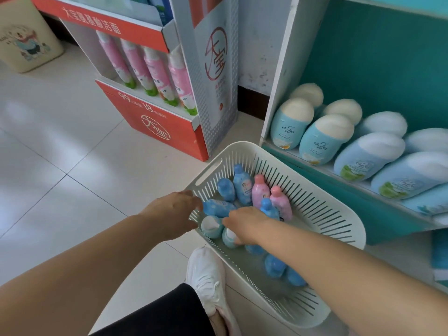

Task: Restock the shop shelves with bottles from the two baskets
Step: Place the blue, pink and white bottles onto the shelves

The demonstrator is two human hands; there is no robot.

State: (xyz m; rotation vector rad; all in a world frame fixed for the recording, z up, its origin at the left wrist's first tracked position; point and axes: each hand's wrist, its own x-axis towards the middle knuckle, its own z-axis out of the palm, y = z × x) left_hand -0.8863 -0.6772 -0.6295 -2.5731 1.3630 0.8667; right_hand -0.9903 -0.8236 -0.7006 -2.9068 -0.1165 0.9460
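Bottles crowd the white basket. The left hand clasps its near-left rim. The right hand hides its fingers over 1 capped bottle, grasp untellable. A snagged lift could topple neighbours.

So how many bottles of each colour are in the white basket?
Pink bottles: 2
All-blue bottles: 7
Teal bottles with white caps: 2
Total in the basket: 11 in view; more may be hidden.
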